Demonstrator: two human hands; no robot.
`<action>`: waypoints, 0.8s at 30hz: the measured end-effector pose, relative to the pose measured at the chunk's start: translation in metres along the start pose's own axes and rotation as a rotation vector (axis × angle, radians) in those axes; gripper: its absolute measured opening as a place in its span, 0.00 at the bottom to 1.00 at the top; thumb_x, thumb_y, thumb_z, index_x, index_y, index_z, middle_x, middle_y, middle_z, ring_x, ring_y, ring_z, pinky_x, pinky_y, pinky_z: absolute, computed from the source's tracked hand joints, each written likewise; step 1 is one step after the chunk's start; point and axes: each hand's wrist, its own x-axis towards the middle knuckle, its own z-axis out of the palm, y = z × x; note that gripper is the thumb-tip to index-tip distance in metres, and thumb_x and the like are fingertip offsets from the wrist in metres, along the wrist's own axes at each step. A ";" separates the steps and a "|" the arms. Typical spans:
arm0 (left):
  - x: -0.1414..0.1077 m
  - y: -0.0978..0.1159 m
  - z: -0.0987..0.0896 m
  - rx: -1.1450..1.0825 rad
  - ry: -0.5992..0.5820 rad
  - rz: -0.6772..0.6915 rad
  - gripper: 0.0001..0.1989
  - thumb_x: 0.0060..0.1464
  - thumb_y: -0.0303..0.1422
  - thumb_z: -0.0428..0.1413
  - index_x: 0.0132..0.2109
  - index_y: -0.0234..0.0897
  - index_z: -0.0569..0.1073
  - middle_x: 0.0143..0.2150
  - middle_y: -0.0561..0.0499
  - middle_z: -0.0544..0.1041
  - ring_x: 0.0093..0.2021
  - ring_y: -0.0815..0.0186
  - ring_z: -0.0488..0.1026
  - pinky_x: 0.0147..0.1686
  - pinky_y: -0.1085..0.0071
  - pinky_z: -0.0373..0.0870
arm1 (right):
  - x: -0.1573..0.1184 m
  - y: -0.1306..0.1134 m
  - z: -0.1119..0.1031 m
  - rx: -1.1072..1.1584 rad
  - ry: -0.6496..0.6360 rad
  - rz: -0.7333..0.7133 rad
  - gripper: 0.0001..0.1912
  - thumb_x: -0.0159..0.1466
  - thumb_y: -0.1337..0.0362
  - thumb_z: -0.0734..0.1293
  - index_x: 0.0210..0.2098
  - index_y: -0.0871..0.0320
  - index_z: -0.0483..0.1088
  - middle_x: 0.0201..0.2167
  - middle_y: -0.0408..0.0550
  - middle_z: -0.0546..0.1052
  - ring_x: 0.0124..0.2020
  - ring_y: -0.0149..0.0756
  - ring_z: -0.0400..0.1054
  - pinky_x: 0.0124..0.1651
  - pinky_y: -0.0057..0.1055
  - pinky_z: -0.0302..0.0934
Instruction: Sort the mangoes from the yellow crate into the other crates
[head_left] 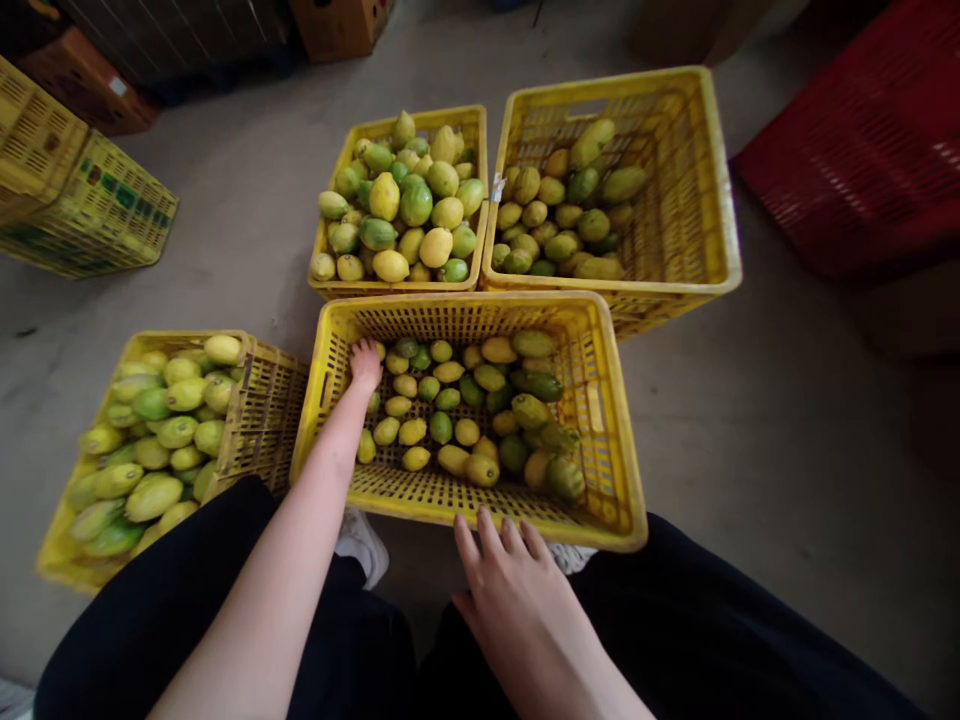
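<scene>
1 fruit (381, 351) right beside the left hand (365, 362)

Central crate (622, 430): smooth plastic. Floor (750, 420): matt, concrete-like. Trousers (720, 610): matt cloth. Carton (335, 28): cardboard.

Yellow crate (450, 318), green and yellow fruit (466, 432)

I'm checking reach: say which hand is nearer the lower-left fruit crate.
Left. The left hand is inside the middle crate, to the right of the lower-left crate; the right hand is farther right, by the middle crate's near rim.
</scene>
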 end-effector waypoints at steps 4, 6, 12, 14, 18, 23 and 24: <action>0.003 0.002 0.004 0.006 0.021 -0.003 0.30 0.53 0.26 0.54 0.62 0.27 0.56 0.61 0.28 0.60 0.60 0.46 0.59 0.53 0.58 0.63 | 0.005 -0.002 -0.004 0.017 -0.026 0.020 0.31 0.55 0.58 0.71 0.56 0.63 0.68 0.51 0.69 0.73 0.47 0.60 0.72 0.48 0.52 0.66; 0.003 0.001 0.005 -0.002 0.008 0.018 0.30 0.52 0.26 0.55 0.61 0.26 0.57 0.58 0.29 0.64 0.58 0.49 0.62 0.52 0.61 0.64 | 0.008 -0.004 -0.007 0.028 -0.041 0.024 0.29 0.56 0.59 0.71 0.56 0.62 0.69 0.51 0.68 0.73 0.48 0.59 0.72 0.48 0.51 0.67; -0.008 -0.012 0.003 -0.041 -0.043 0.006 0.37 0.48 0.35 0.60 0.61 0.24 0.56 0.52 0.31 0.72 0.51 0.52 0.71 0.48 0.65 0.68 | 0.013 -0.009 -0.011 0.012 -0.075 0.021 0.31 0.55 0.58 0.72 0.56 0.65 0.68 0.51 0.70 0.73 0.47 0.60 0.72 0.49 0.52 0.66; -0.020 -0.015 0.001 -0.089 -0.078 -0.012 0.39 0.47 0.40 0.61 0.61 0.25 0.57 0.50 0.32 0.74 0.50 0.51 0.73 0.46 0.65 0.69 | 0.015 -0.012 -0.014 0.013 -0.083 0.014 0.31 0.55 0.59 0.72 0.56 0.64 0.68 0.51 0.69 0.73 0.47 0.59 0.72 0.49 0.51 0.66; -0.054 -0.012 -0.010 -0.405 -0.246 -0.007 0.34 0.42 0.47 0.63 0.52 0.30 0.67 0.48 0.36 0.76 0.50 0.49 0.72 0.47 0.64 0.69 | 0.019 -0.013 -0.029 0.072 -0.134 0.006 0.30 0.56 0.61 0.71 0.56 0.65 0.68 0.52 0.68 0.73 0.49 0.57 0.71 0.51 0.49 0.65; -0.100 0.004 -0.060 -0.932 -0.432 0.141 0.20 0.54 0.44 0.54 0.47 0.33 0.69 0.48 0.46 0.76 0.48 0.60 0.73 0.43 0.69 0.71 | 0.020 0.012 -0.048 0.349 0.018 0.033 0.30 0.59 0.59 0.68 0.58 0.65 0.64 0.53 0.65 0.72 0.53 0.55 0.68 0.55 0.50 0.62; -0.110 0.005 -0.076 -1.056 -0.429 0.224 0.20 0.54 0.43 0.54 0.48 0.33 0.69 0.48 0.46 0.76 0.48 0.60 0.72 0.43 0.69 0.71 | 0.020 0.019 -0.052 0.474 0.131 0.090 0.32 0.59 0.55 0.67 0.60 0.64 0.62 0.56 0.65 0.70 0.57 0.55 0.65 0.57 0.51 0.60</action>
